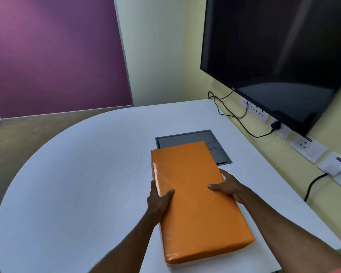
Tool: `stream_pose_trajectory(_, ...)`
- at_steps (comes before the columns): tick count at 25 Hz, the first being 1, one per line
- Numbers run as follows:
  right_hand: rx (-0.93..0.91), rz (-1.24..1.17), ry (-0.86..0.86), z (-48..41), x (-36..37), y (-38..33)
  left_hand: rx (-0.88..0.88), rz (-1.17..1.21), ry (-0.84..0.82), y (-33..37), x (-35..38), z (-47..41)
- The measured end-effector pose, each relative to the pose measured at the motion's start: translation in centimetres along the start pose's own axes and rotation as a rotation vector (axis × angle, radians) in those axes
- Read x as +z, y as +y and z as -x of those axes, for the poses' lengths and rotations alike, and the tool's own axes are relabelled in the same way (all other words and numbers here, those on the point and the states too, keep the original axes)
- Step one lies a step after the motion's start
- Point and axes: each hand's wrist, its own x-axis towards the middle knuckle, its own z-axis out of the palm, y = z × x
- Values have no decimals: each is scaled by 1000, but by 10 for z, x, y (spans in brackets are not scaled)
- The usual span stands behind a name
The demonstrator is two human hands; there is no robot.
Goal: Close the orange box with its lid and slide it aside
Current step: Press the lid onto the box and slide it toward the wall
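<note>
The orange box (193, 196) lies closed on the white table (77, 174), its glossy lid covering the whole top, long side running away from me. My left hand (158, 200) grips its left edge, thumb on the lid and fingers down the side. On the opposite edge my right hand (227, 186) holds it the same way, thumb resting on top. The box's far end overlaps a grey panel.
A grey recessed panel (215, 146) is set in the table behind the box. A dark wall screen (280, 56) hangs at the right, with sockets (307, 148) and black cables (234, 113) along the yellow wall. The table's rounded edge curves to the left.
</note>
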Motion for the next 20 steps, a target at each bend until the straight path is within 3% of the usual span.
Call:
stream_pose_trajectory(7,6,22,64,-6,-62,6,28,2,-56,31,55,-6)
stream_pose_trajectory(20,56,-6,66,-27,-237,62,-1,37,-65,66,237,23)
